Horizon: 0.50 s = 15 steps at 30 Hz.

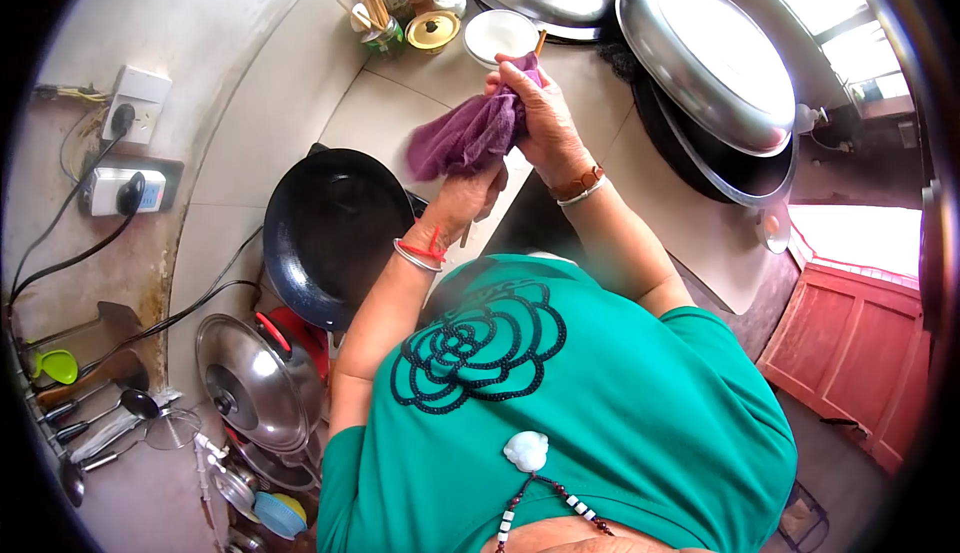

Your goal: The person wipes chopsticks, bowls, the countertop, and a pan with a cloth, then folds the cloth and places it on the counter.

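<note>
Purple cloth (pixel 465 135) hangs bunched in the clenched grip of the right hand (pixel 548 121), above the counter (pixel 400 103) near its front edge, while the left hand (pixel 465 198) curls closed just beneath, its contents unclear, beside the black pan (pixel 335 228).

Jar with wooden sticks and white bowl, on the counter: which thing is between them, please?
A small yellow lidded pot stands between the jar and the white bowl, seen in the head view.
</note>
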Motion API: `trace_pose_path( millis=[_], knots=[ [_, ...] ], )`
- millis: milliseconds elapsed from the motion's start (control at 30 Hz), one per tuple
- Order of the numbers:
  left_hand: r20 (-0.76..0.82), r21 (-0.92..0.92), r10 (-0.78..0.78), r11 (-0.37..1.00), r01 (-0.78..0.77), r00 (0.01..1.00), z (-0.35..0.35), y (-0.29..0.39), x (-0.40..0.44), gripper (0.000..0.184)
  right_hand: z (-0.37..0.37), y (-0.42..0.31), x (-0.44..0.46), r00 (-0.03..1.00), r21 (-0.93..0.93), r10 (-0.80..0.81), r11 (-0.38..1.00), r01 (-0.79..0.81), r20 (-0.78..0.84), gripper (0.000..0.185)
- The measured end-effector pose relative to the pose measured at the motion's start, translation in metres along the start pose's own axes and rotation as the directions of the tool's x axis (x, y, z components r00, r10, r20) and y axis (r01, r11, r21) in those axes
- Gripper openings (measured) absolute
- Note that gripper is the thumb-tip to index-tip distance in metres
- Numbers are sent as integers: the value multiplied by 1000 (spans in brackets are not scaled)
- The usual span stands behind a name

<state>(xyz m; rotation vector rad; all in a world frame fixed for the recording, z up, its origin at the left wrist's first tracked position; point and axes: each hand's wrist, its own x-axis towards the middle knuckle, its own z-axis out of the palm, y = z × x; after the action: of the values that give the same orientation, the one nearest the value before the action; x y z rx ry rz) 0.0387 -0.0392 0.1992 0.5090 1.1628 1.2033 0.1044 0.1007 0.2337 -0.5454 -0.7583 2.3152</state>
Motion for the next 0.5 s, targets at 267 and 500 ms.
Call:
trace_pose_path(
  millis=[267,500],
  knots=[
    [6,-550,65,833,-51,998,-7,-11,5,71,25,-7,-9,969,-88,-245,966,242,-27,23],
    [-55,-309,-105,947,83,993,-20,-35,-2,59,25,-36,-9,923,-34,-385,923,384,-23,24]
  ],
)
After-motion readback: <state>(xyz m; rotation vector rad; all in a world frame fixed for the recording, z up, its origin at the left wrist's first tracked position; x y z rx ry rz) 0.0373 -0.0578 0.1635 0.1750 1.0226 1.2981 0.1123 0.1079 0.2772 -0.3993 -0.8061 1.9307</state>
